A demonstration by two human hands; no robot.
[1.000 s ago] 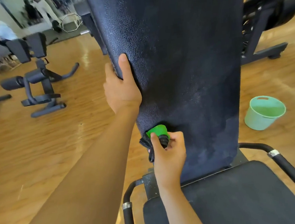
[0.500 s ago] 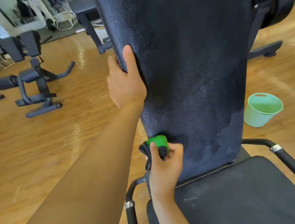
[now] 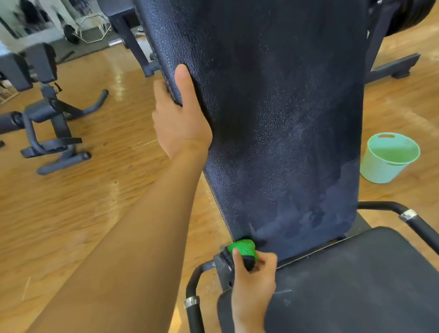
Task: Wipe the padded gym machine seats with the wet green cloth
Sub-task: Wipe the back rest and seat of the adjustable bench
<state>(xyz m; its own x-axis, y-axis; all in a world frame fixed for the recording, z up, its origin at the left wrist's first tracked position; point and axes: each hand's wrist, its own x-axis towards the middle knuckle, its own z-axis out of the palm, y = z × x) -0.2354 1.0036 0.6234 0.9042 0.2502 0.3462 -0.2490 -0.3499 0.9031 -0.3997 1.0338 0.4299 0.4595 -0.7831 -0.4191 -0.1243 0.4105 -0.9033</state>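
A tall dark padded backrest [image 3: 274, 104] rises in front of me, with wet streaks low on its face. Below it lies the dark padded seat [image 3: 354, 287]. My left hand [image 3: 180, 117] grips the backrest's left edge, thumb on the front and fingers wrapped behind. My right hand [image 3: 251, 282] holds the bunched green cloth [image 3: 242, 248], which has a dark part too, and presses it against the backrest's bottom left corner just above the seat.
A mint green bucket [image 3: 388, 157] stands on the wooden floor to the right. Black side rails [image 3: 428, 234] flank the seat. Another gym machine [image 3: 49, 122] stands at left, and more equipment and people are far back left.
My right hand has slid the cloth down the backrest's left side to its bottom corner. My left hand keeps its grip on the edge.
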